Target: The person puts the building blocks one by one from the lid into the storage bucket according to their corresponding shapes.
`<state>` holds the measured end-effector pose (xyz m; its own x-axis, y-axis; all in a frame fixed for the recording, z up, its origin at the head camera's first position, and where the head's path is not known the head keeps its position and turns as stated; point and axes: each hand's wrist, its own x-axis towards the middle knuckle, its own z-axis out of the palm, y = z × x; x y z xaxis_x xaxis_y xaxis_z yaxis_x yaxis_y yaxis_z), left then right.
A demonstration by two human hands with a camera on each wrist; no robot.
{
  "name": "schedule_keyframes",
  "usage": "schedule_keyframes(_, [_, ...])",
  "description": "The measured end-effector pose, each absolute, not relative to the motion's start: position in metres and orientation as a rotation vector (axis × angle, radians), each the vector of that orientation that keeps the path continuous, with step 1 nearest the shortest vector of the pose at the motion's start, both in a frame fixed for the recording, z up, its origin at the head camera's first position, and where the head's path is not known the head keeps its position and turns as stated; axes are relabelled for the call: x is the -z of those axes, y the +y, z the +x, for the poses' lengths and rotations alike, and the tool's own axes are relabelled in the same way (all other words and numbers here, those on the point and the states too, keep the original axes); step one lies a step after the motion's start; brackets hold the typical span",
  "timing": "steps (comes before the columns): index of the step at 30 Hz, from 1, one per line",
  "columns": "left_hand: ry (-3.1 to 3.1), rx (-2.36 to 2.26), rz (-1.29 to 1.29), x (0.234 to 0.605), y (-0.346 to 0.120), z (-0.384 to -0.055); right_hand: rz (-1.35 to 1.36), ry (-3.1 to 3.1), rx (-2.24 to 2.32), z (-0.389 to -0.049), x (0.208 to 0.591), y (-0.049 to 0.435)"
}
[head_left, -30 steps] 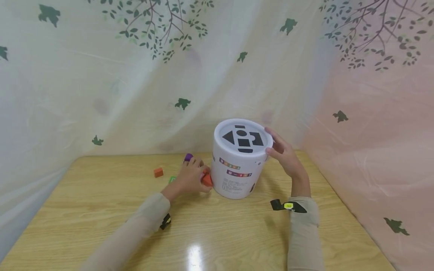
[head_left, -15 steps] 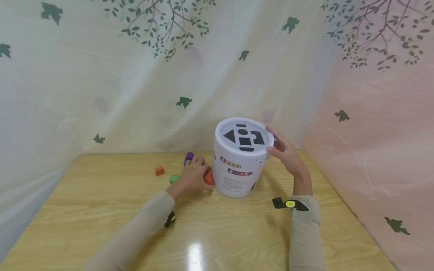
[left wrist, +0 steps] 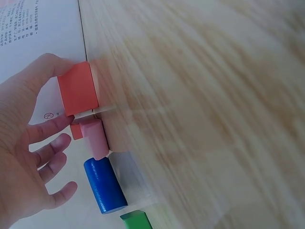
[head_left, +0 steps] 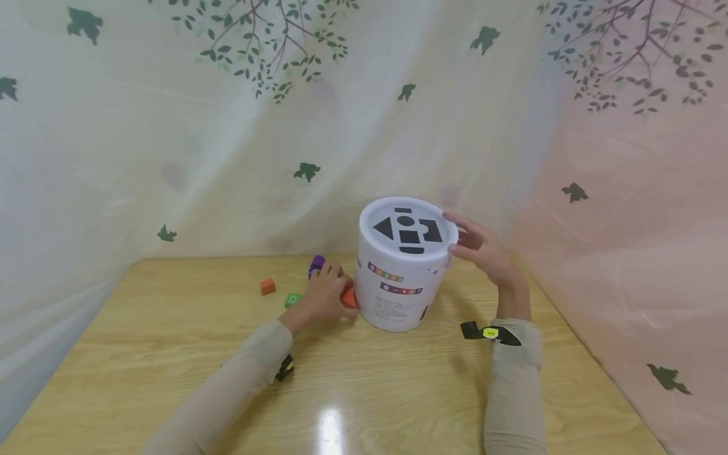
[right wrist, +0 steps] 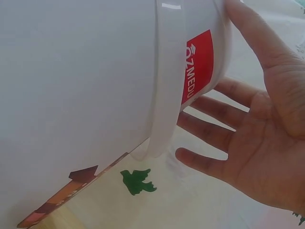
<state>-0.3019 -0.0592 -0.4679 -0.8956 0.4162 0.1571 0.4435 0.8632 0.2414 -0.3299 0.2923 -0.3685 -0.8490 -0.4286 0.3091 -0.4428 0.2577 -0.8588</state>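
Observation:
In the head view a white shape-sorter bucket (head_left: pixel 392 303) stands on the table, with dark shaped holes in its lid (head_left: pixel 406 215). Beside its lower left side, my left hand (head_left: pixel 320 297) pinches a red-orange block (left wrist: pixel 78 88) between thumb and index finger, the other fingers loosely bent. My right hand (head_left: pixel 483 254) touches the bucket's upper right rim, thumb and fingers spread and nearly straight, as the right wrist view of the hand (right wrist: pixel 267 112) also shows. Near the left fingers lie a pink block (left wrist: pixel 95 138), a blue cylinder (left wrist: pixel 105 186) and a green block (left wrist: pixel 137 220).
An orange block (head_left: pixel 267 286) lies to the left on the wooden table (head_left: pixel 188 341). A purple block (head_left: pixel 317 261) sits behind the left hand. A printed cloth (head_left: pixel 239 158) hangs behind the table. The bucket has a white handle band (right wrist: pixel 167 95).
The left hand shifts slightly right against the bucket with the red-orange block, then stays. The right hand keeps at the rim while its wrist and forearm swing a little to the right.

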Motion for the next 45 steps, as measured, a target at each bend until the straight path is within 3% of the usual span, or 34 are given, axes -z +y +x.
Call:
schedule_keyframes(23, [-2.886, 0.501, -0.639, 0.457, -0.070, -0.298, 0.793, -2.502, -1.725, -0.332, 0.368, 0.279])
schedule_keyframes(33, [-2.813, 0.631, -0.661, 0.422, -0.078, -0.299, 0.798, -2.500, -1.693, -0.331, 0.371, 0.286])
schedule_keyframes(45, [-2.792, 0.650, -0.652, 0.349, -0.083, -0.301, 0.796, -2.493, -1.685, -0.330, 0.373, 0.290])
